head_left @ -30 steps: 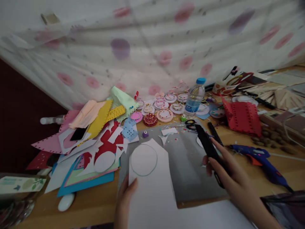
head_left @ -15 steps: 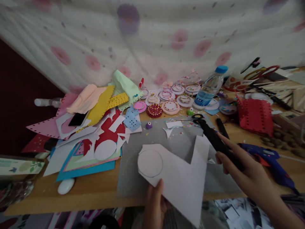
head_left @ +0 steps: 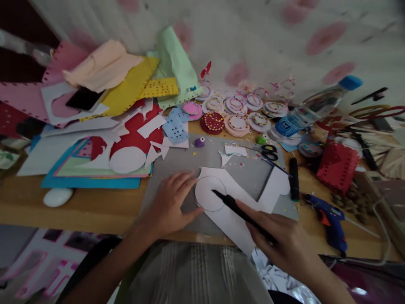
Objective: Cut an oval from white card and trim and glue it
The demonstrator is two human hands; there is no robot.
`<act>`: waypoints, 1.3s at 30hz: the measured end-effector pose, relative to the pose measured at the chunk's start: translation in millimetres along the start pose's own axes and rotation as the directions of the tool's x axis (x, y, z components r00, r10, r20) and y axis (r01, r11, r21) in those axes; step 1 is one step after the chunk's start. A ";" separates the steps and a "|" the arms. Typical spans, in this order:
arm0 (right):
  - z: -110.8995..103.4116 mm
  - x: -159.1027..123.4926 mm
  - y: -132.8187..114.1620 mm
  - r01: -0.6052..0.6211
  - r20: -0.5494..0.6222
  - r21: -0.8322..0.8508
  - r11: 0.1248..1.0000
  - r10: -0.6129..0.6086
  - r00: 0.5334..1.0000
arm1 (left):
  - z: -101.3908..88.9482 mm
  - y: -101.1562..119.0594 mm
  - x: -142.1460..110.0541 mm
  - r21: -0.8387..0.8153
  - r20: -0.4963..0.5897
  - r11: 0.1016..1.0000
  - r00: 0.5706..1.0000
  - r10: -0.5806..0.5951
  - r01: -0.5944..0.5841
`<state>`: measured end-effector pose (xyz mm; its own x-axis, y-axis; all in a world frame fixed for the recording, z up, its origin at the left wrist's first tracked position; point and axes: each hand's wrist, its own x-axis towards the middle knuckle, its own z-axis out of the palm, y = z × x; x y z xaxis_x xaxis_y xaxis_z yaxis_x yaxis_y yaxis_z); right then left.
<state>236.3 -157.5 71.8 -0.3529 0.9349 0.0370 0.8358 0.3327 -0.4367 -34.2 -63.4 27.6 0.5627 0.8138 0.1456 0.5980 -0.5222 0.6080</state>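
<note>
A white sheet of paper (head_left: pixel 234 188) with a circle drawn at its left end lies on the grey cutting mat (head_left: pixel 183 158). My right hand (head_left: pixel 278 236) is closed around a black utility knife (head_left: pixel 236 207), whose dark pointed tip is over the drawn circle; whether it touches the paper I cannot tell. At the sheet's left edge rests my left hand (head_left: pixel 174 202), open, fingers apart, thumb and fingertips beside the circle. White paper offcuts (head_left: pixel 236 150) and black-handled scissors (head_left: pixel 269 152) lie beyond the sheet.
Coloured paper and felt (head_left: pixel 126 105) pile up at the left. Decorated discs (head_left: pixel 237 123) stand along the back, beside a water bottle (head_left: pixel 311 107). On the right are a black marker (head_left: pixel 294 179), a blue glue gun (head_left: pixel 332 221) and a red felt piece (head_left: pixel 338 158).
The paper went from my left hand down onto the mat. My left hand let go and spread beside the circle. My right hand brought the knife left over the circle. The view shifted.
</note>
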 end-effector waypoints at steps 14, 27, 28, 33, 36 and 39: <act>3.8 15.9 -16.0 0.180 0.233 -0.183 0.967 -0.135 0.963 | 24.2 -12.9 16.7 0.160 0.214 0.980 0.973 0.085 -0.121; 17.2 9.1 -36.9 0.086 0.229 -0.206 0.975 -0.038 0.973 | 24.6 -14.7 19.0 0.160 0.227 0.979 0.970 0.090 -0.128; 18.1 8.3 -38.4 0.088 0.229 -0.210 0.974 -0.038 0.973 | 24.8 -15.2 19.2 0.161 0.229 0.978 0.969 0.093 -0.132; 18.3 4.7 -39.8 0.111 0.235 -0.240 0.964 -0.054 0.971 | 24.9 -17.5 20.4 0.179 0.230 0.973 0.967 0.106 -0.149; 14.8 3.4 -36.3 0.123 0.241 -0.251 0.960 -0.061 0.969 | 24.6 -18.0 20.7 0.196 0.231 0.968 0.966 0.112 -0.159; 9.6 4.4 -32.2 0.152 0.249 -0.274 0.950 -0.083 0.965 | 24.7 -18.0 20.6 0.204 0.233 0.966 0.966 0.113 -0.162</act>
<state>203.8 -165.2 77.4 -0.5146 0.8438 -0.1524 0.8551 0.4920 -0.1632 -19.2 -43.5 0.4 0.7441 0.6675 0.0276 0.6023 -0.6882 0.4045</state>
